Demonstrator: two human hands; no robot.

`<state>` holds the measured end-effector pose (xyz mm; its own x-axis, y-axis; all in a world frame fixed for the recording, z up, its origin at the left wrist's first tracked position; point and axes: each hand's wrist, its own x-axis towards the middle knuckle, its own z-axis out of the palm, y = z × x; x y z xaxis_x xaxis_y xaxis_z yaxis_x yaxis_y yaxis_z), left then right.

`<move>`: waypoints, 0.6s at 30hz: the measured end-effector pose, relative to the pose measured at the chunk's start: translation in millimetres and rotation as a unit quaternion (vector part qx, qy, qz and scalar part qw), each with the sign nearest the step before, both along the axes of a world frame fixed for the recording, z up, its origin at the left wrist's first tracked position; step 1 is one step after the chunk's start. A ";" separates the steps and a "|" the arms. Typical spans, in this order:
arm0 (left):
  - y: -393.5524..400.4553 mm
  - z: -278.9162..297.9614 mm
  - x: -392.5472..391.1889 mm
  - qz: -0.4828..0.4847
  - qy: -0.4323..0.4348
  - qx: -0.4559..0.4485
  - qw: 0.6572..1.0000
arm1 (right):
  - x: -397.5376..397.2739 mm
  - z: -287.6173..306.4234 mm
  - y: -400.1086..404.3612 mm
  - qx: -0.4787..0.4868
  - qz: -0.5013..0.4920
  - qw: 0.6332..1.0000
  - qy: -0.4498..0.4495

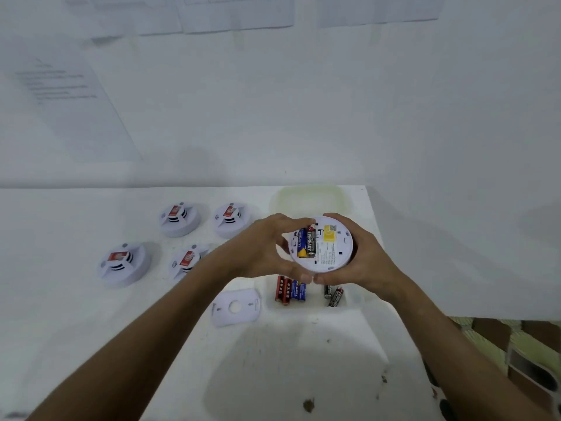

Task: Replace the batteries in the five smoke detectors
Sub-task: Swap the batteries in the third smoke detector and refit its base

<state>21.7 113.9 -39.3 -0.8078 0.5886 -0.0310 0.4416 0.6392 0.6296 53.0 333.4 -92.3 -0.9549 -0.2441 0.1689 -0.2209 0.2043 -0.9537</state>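
Holding open smoke detector (323, 246), centre frame: left hand (267, 247), right hand (353, 253), fingers curled round rim; batteries (306, 242) seated; backplate (236, 306) refit seemingly next.

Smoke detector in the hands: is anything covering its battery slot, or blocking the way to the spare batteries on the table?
Nothing visible does. The smoke detector has its back plate off, two batteries exposed; spare batteries lie uncovered just below both hands.
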 end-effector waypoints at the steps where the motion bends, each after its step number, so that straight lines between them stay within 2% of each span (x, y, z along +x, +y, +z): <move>1: -5.6 -1.0 1.6 0.002 0.000 0.004 1.000 | 0.3 0.7 -3.5 0.004 0.004 1.000 0.002; 11: -45.0 -5.9 23.8 0.042 0.016 0.003 0.999 | 0.3 2.0 -39.4 0.044 0.051 0.998 0.010; 18: -64.3 -11.5 37.4 0.076 0.010 0.006 0.997 | 0.1 -6.6 -56.2 0.038 0.065 0.997 -0.007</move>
